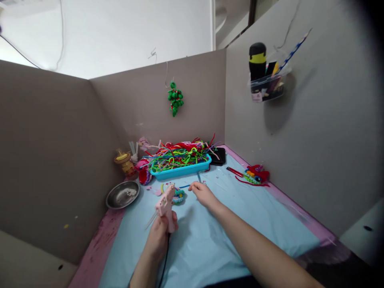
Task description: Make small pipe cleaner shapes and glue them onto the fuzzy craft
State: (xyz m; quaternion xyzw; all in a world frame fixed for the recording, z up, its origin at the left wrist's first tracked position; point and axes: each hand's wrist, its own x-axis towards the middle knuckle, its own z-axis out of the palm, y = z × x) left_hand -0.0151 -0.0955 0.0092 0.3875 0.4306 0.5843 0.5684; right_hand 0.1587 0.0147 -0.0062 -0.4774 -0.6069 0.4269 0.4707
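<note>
My left hand (160,232) is wrapped round the handle of a pale pink hot glue gun (165,203), its nozzle pointing up and away from me. A glue stick pokes out of its back and a black cord runs down from it. My right hand (204,194) is closed in a pinch over the middle of the table. Between its fingertips is the end of a thin blue pipe cleaner (184,187). Partly hidden behind the glue gun lies a small coiled blue-green pipe-cleaner piece (179,196) with some yellow on it.
A blue tray (180,172) heaped with coloured pipe cleaners stands at the back. Left are a metal bowl (115,200) of small white bits and a yellow-lidded cup (124,162). A red cutter (235,172) lies right, beside a colourful pipe-cleaner piece (259,174). Grey partitions enclose the table.
</note>
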